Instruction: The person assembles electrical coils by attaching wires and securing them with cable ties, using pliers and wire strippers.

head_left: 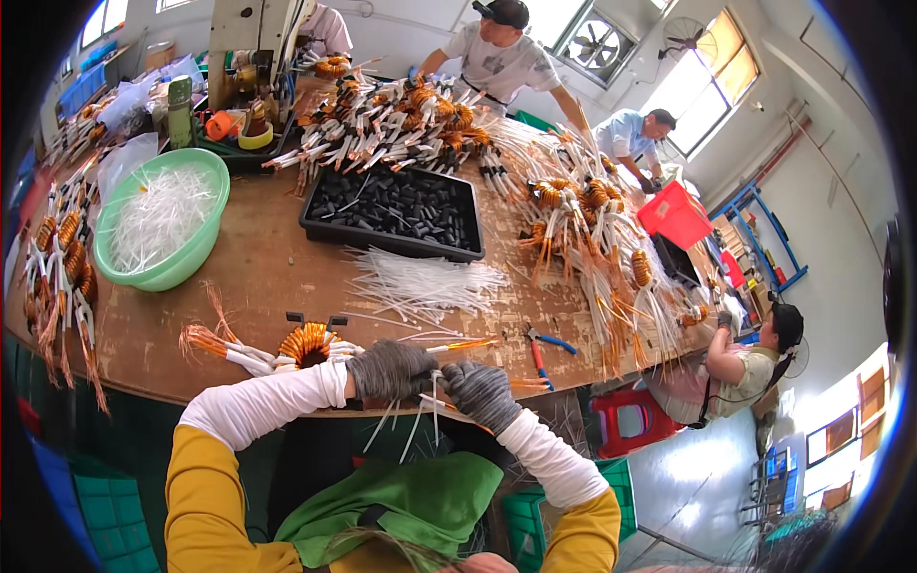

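Note:
A toroidal coil wound with orange copper wire lies at the table's near edge, its white-sleeved leads running to both sides and ending in bare copper strands. My left hand, in a grey glove, is closed around the leads just right of the coil. Beside it my right hand, gloved the same way, has its fingers closed on a thin white cable tie at those leads. The fingertips of both hands are partly hidden. Cutting pliers with red and blue handles lie to the right of my right hand.
Loose white cable ties lie ahead of my hands, before a black tray of short black sleeves. At left stands a green basin of white ties. Coils are heaped at the back and right. A co-worker sits at right; others stand beyond.

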### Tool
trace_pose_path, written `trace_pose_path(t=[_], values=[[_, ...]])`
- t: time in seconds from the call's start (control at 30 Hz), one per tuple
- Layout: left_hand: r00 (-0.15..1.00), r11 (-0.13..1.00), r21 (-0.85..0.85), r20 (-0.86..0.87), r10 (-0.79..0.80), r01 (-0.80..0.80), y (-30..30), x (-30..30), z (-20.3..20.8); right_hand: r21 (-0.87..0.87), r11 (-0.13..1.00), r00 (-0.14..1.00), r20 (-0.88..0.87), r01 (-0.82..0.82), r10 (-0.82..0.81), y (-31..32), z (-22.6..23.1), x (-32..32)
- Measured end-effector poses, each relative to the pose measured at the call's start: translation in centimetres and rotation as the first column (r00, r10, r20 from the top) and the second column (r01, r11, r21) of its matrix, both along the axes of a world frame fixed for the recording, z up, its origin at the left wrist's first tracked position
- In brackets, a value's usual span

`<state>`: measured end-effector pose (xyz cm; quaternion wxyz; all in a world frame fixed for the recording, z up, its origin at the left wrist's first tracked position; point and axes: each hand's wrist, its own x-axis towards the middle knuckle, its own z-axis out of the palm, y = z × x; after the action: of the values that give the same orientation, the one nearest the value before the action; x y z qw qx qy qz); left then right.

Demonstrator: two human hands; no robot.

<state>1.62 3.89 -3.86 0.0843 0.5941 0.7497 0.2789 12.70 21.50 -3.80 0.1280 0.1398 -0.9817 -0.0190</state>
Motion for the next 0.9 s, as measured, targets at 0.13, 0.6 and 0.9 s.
trace_pose_path(t=[0.13, 0.6, 0.9], values=[[0.998, 0.998, 0.042, 0.015, -0.053, 0.052, 0.2, -0.2, -0.1, 0.174, 0.984, 0.997, 0.075, -0.035, 0.022, 4.0, 0.5, 0.3], [0.968, 0.994, -0.095, 0.249, -0.033, 0.058, -1.5, -0.1, 3.8, 0.217, 0.799, 0.827, -0.132, 0.561, -0.546, 16.8, 3.2, 12.2], [0.961, 0.98, 0.078, -0.198, 0.194, -0.182, -9.0, -2.1, 0.8, -0.153, 0.807, 0.759, -0.277, 0.57, -0.589, 13.3, 7.2, 15.4]])
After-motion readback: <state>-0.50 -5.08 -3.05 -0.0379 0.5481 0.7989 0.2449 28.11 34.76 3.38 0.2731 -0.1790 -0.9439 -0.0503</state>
